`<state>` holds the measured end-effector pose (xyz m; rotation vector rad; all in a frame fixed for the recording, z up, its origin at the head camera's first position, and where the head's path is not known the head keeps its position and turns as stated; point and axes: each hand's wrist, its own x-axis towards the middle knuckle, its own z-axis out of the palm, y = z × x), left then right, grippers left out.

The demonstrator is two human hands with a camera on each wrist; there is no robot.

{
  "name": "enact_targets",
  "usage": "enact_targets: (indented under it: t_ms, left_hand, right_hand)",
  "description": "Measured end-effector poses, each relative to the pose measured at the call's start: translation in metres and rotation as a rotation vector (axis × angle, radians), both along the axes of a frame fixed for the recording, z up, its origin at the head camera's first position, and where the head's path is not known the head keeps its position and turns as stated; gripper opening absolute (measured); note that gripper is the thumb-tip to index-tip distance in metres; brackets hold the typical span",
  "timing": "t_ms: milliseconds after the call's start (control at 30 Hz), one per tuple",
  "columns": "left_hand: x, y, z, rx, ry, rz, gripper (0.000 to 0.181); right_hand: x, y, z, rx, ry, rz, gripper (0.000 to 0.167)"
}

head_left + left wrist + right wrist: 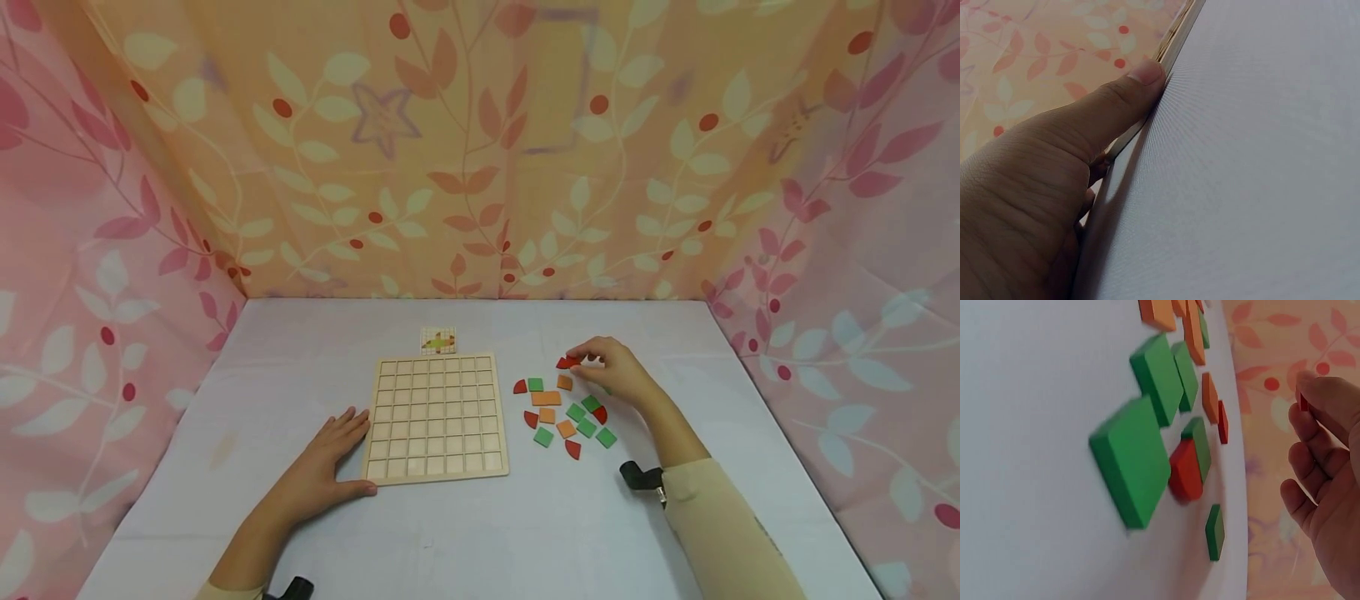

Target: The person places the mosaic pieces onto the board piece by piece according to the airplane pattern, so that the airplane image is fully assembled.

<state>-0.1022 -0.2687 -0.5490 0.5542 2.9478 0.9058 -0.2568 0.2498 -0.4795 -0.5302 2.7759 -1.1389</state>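
Note:
My left hand (pixel 321 467) lies beside the wooden grid board (pixel 435 481), fingers extended against its left edge. Its thumb (pixel 1116 103) touches the board's near edge at the corner. The squares of the board hold no pieces. Raised over the far end of the scattered pieces, my right hand (pixel 618 367) pinches a small red piece (pixel 1304 402) between thumb and fingertips. Most of that piece is hidden by the fingers. Below the hand lie green squares (pixel 586 427), orange squares (pixel 566 428), an orange rectangle (pixel 546 398) and red quarter-round pieces (pixel 573 450).
A small pattern card (pixel 438 341) with a coloured figure on a grid lies just beyond the board's far edge. The white tabletop (pixel 465 542) is bordered by a floral curtain (pixel 480 167) at the back and sides. Black wrist-camera mounts (pixel 640 476) sit at the wrists.

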Motion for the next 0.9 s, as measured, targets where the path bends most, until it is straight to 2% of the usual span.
enact_targets:
  t_ms: [167,500,733,900]
  left_hand:
    - [0.000,0.000,0.000,0.000,0.003,-0.001,0.114]
    - [0.000,0.001,0.001,0.000,0.004,-0.007,0.113]
    - [-0.001,0.001,-0.001,0.003,0.052,-0.024,0.111]
    - [0.000,0.000,-0.001,-0.003,0.028,-0.016,0.113]
  right_hand:
    - [0.005,-0.013,0.001,-0.037,0.013,0.008,0.029]
    - [0.013,-0.038,0.002,-0.041,0.059,0.052,0.028]
    - [0.015,-0.054,0.005,-0.042,0.069,0.089,0.029]
    - [0.016,-0.064,0.003,-0.025,0.063,0.100,0.029]
